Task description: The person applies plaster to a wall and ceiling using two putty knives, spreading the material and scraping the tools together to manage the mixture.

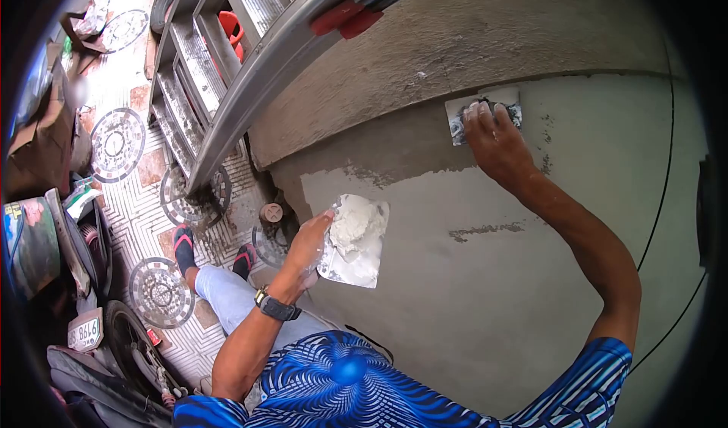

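My left hand (307, 244) is closed on the edge of a flat metal plate (356, 271), which carries a mound of white putty (355, 225). Up at the right, my right hand (499, 144) grips a square putty scraper (456, 109), its blade lying against the wall near the ledge. Pale putty (425, 200) coats part of the grey wall (379, 155), with rough darker patches showing through. White smears mark the fingers of my right hand.
A metal ladder (220, 140) leans at the upper left. A capped pipe (271, 213) rises from the patterned tile floor (121, 200) near my feet. A motorcycle wheel (125, 341) and boxes (45, 147) stand along the left. A black cable (670, 125) runs down the wall at the right.
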The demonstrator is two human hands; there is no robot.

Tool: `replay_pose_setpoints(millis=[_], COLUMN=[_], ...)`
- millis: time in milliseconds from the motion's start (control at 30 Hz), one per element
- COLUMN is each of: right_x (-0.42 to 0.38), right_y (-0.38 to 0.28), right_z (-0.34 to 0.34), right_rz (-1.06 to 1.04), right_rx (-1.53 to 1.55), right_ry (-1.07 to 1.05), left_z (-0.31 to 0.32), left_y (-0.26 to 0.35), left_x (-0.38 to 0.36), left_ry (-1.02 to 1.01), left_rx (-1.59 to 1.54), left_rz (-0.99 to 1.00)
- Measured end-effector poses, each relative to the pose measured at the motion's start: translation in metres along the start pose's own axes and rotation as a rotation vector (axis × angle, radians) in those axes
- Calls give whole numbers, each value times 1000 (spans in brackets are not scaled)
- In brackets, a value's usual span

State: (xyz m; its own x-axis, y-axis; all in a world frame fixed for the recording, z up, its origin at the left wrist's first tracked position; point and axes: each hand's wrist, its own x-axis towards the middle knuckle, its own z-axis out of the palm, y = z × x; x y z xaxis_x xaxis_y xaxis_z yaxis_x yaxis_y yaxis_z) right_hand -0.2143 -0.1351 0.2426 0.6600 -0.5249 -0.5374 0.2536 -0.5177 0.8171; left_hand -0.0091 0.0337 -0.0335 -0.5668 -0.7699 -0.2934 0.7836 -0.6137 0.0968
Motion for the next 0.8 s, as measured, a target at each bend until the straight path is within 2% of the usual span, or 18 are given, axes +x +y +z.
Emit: replay_pose_setpoints(millis=[233, 567, 800], right_x=[7, 7, 17], right_y=[-2, -14, -11], right_z=[11, 24, 7], right_rz=[14, 119, 185], right_rx=[35, 192, 303], right_ry=[-72, -226, -295], left_z=[-8, 1, 6], left_y=[6, 22, 25], left_x=[4, 11, 26], left_ry=[12, 14, -6], left_rx=[63, 16, 31], left_rz=[67, 19, -6])
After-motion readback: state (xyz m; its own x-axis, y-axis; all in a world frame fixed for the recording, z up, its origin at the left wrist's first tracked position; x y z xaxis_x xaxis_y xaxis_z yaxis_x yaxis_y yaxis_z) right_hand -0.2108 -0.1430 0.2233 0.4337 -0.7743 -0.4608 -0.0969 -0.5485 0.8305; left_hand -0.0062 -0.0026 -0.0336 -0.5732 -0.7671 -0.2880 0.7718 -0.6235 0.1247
